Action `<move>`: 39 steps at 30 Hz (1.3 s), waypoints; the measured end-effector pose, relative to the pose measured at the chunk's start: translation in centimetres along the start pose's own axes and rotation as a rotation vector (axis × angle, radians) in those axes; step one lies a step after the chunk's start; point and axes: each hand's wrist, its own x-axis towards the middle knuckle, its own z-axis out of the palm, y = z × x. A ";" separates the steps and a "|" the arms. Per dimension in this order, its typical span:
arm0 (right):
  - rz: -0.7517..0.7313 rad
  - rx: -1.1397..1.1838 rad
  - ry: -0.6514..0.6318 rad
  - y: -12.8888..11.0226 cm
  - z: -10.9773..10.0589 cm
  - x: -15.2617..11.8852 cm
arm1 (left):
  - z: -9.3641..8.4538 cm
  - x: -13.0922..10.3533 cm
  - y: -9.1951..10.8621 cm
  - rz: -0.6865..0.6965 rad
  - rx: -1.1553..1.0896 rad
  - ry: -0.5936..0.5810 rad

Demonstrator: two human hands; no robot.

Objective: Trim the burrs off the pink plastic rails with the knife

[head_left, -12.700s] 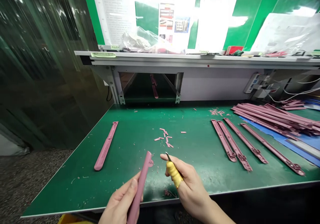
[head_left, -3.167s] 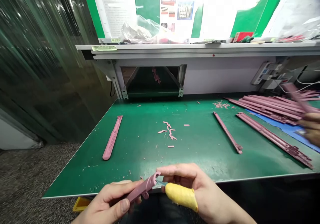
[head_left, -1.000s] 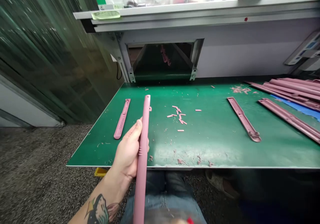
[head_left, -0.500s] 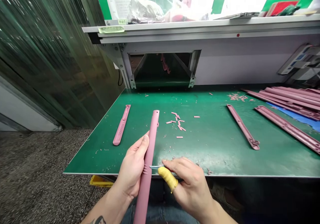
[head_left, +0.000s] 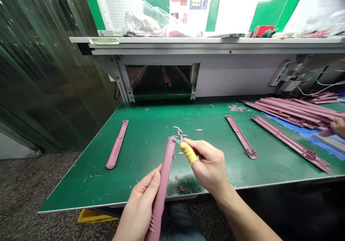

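Note:
My left hand (head_left: 144,201) is wrapped round a long pink plastic part (head_left: 165,178), which points away from me over the table's front edge. In my right hand (head_left: 208,163) is a small knife, its blade (head_left: 177,140) touching or very near the far end of the part. A yellow cover (head_left: 189,153) wraps the right thumb. Just beyond the blade lie several small pink strips (head_left: 180,130). The knife's handle is hidden in my fingers.
One pink part (head_left: 117,146) lies left; two more, a short one (head_left: 241,137) and a long one (head_left: 288,142), lie right. A pile of pink parts (head_left: 293,110) rests on blue sheeting. Another person's hand (head_left: 339,126) shows at the right edge. A conveyor opening (head_left: 161,90) is behind.
The knife has moved from the middle of the pink part up to its far end. My view has turned right, bringing another person's hand into sight.

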 end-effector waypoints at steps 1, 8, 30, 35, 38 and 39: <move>0.026 0.013 0.019 0.1 -0.2 0.2 | -0.2 0.0 -0.2 -0.035 0.001 -0.024; 0.103 0.044 -0.262 0.1 0.2 -1.1 | -1.9 0.7 -1.0 -0.097 0.114 0.023; -0.360 -0.339 -0.528 -3.2 3.0 -7.8 | -1.8 3.8 -1.3 0.094 -0.093 -0.098; -0.459 -0.160 -0.571 -4.9 4.8 -15.4 | -2.0 7.8 0.7 0.211 -0.176 -0.063; -0.382 0.017 -0.566 -3.9 4.8 -16.2 | -2.2 9.1 1.9 0.239 -0.241 -0.045; -0.310 0.060 -0.589 -3.4 4.3 -15.2 | -2.3 9.1 2.1 0.235 -0.259 -0.043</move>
